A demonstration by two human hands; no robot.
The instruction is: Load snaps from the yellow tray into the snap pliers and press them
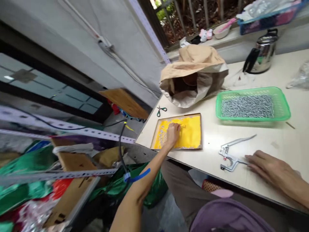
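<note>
My left hand [173, 134] is over a shallow tray [201, 130] lined with yellow, its fingers curled together. Whatever they may hold is too small to make out. Small silvery pieces [162, 137] lie in the tray's left part, beside that hand. My right hand [271, 167] lies on the table with fingers stretched out, at the handle end of metal hand pliers [233, 163]. The pliers lie with their handles spread; whether the fingertips touch them I cannot tell.
A green plastic basket [281, 108] holds many small metal parts [248, 107]. Behind the tray stands an open brown paper bag [212, 80]. Small green-handled scissors [161, 111] lie near the left edge. A metal kettle [264, 54] stands at the back right.
</note>
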